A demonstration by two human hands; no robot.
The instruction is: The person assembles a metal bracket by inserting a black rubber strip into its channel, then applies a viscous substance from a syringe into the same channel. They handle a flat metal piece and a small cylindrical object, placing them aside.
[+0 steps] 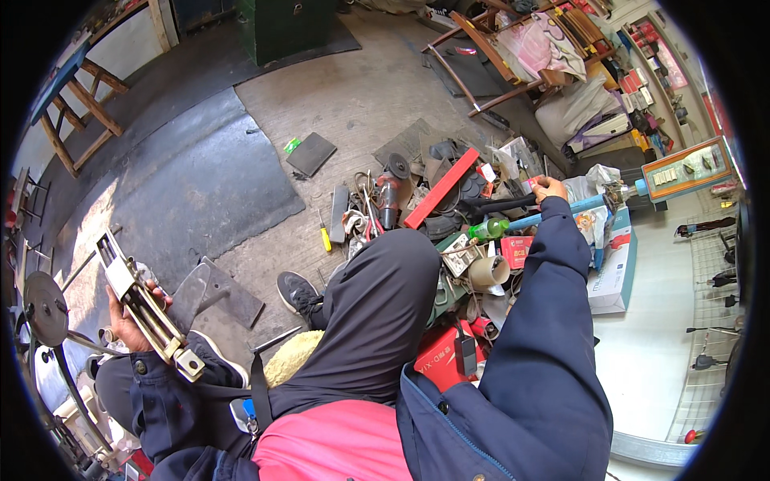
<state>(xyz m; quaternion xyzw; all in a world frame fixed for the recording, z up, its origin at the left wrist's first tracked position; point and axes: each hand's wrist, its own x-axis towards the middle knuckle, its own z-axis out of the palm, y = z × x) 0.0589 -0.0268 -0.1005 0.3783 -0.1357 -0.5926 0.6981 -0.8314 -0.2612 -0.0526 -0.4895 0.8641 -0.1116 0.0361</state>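
Observation:
My left hand (128,322) is closed around a long metal frame (141,298) with two parallel rails and a pale block near its upper end. The frame slants beside my left knee, close to a round dark disc (46,309) on a stand. My right arm stretches out to the right over a heap of tools and boxes. There my right hand (550,190) is curled closed at the end of black bar-like handles (501,205). What its fingers hold is not clear. Below it runs a blue pipe (553,212).
An angle grinder (391,192), a red bar (441,187), a green bottle (488,230) and a cardboard tube (488,273) crowd the heap. A yellow-handled screwdriver (325,232) lies on the floor near a black mat (200,176). A wooden chair (485,50) stands farther back.

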